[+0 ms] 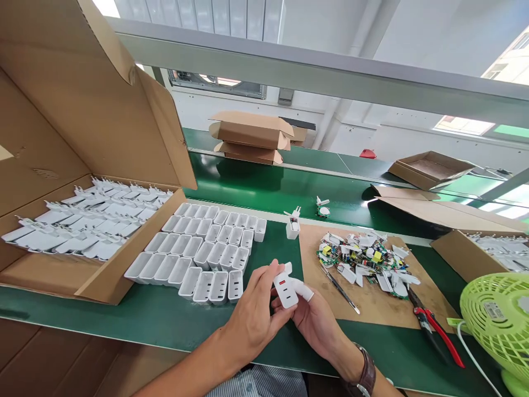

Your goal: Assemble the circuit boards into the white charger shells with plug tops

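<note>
Between both hands, just above the front of the green bench, is a white charger housing (286, 293) with port slots in its end face, one of them red inside. My left hand (253, 310) is closed around its left side, thumb underneath. From the right, the fingers of my right hand (320, 322) also grip it; white covers sit on the fingertips. Open white charger housings (202, 286) stand in rows left of my hands. Beyond my hands, a single housing (292, 229) with plug prongs sticking out stands upright. Right of my hands lies a pile of circuit boards (367, 262).
A large cardboard box (103, 284) of white parts stands left. Tweezers (341, 289) and red-handled pliers (433, 328) lie on a brown sheet (326, 303). A green fan (496, 314) occupies the right front. Behind are stacked cartons (252, 132) and another parts box (457, 253).
</note>
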Available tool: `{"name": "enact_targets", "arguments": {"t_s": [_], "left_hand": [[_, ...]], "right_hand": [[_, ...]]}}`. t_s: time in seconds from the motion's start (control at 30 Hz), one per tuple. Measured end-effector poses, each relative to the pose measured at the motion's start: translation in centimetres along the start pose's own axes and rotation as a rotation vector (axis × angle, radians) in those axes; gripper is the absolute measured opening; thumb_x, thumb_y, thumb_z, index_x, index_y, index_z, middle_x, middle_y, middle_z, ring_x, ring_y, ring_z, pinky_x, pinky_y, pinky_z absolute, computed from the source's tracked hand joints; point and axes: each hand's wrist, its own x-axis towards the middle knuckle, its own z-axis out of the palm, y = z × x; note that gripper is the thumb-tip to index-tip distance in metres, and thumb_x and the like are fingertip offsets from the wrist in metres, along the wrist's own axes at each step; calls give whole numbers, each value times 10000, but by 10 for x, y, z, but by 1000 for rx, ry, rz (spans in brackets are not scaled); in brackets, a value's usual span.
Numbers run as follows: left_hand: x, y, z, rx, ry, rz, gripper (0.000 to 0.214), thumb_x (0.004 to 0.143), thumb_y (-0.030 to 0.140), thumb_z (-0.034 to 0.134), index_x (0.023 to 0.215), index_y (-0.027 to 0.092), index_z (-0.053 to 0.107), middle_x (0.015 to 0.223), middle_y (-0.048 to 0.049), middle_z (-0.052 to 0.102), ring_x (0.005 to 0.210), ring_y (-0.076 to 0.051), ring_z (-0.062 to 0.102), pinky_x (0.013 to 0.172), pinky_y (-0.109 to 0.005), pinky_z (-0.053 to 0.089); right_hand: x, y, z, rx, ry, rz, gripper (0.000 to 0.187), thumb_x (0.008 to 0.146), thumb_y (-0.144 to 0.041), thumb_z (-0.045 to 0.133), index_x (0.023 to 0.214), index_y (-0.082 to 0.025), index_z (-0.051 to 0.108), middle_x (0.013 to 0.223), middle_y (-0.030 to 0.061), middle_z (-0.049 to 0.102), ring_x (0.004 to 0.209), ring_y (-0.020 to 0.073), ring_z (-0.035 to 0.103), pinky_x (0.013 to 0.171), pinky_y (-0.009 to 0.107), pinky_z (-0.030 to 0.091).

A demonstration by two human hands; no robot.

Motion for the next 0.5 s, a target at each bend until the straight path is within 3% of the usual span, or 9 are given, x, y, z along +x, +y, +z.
{"name": "enact_targets", "arguments": {"t_s": [0.33, 0.43, 0.5], "left_hand": [[0, -1, 4, -44, -48, -14, 861, 982, 156, 611, 1652, 301, 91, 1491, -125, 546, 1415, -271, 494, 1124, -459, 517], [1, -1, 3, -23, -69, -17, 862, 985, 152, 598, 1654, 301, 75, 1501, -127, 538, 1416, -280, 495, 1127, -477, 515], [1, -1, 2, 10, -73, -20, 872, 985, 185, 622, 1653, 295, 73, 1500, -132, 539, 1416, -289, 498, 1128, -488, 514]], "right_hand": [[-2, -5, -5, -8, 58, -27, 310, 794, -450, 839, 950, -188, 782, 921, 71, 784, 880, 270, 741, 880, 440, 591], [0, -6, -12, -137, 74, -96, 357, 824, -498, 809, 1009, -195, 776, 964, 81, 786, 904, 275, 738, 870, 443, 606], [2, -4, -22, -346, 129, -246, 374, 854, -499, 780, 1094, -214, 757, 1000, 81, 785, 908, 271, 739, 863, 442, 622]]}}
